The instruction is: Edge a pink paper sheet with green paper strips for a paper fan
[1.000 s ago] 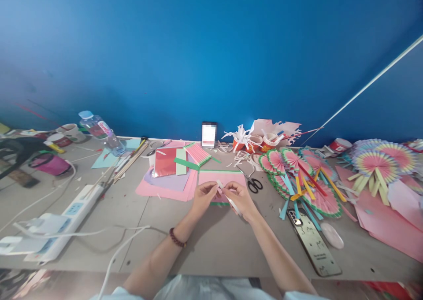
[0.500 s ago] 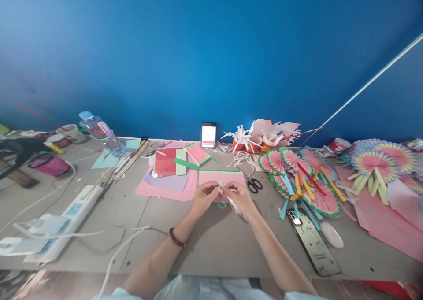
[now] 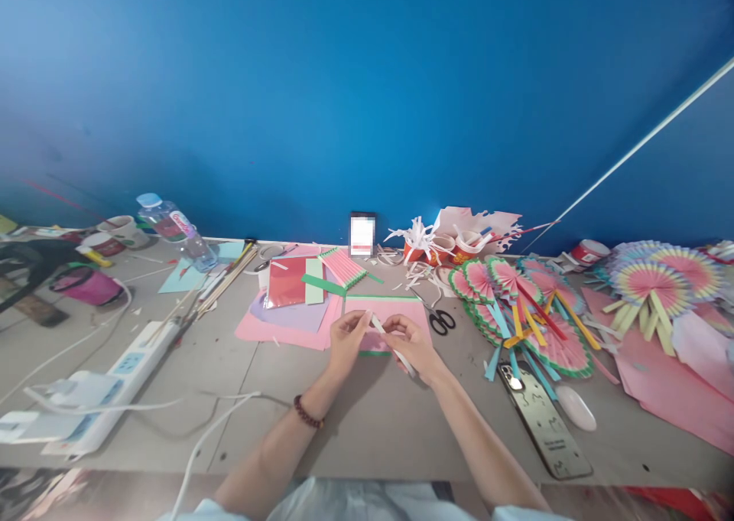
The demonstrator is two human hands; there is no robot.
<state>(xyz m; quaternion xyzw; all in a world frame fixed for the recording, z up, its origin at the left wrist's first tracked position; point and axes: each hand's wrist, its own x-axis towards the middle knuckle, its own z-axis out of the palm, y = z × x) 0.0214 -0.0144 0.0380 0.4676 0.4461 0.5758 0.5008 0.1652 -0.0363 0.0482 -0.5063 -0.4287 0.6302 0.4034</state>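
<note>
My left hand pinches the upper left end of a thin white strip. Farther down the same strip, my right hand grips it, and its lower end sticks out below the fingers. Both hands hover over a pink sheet with green edges, partly hiding it. Behind them lies a pleated pink and green paper beside a green strip. Black-handled scissors rest just right of the sheet.
Paper fans, a patterned phone and a white mouse lie at the right. Stacked coloured papers are left of centre. Farther left are a power strip, cables and a leaning bottle. A small screen stands against the wall.
My left hand has shifted slightly left and up along with the strip's upper end, so more of the strip shows between the hands. My right hand has barely moved.
</note>
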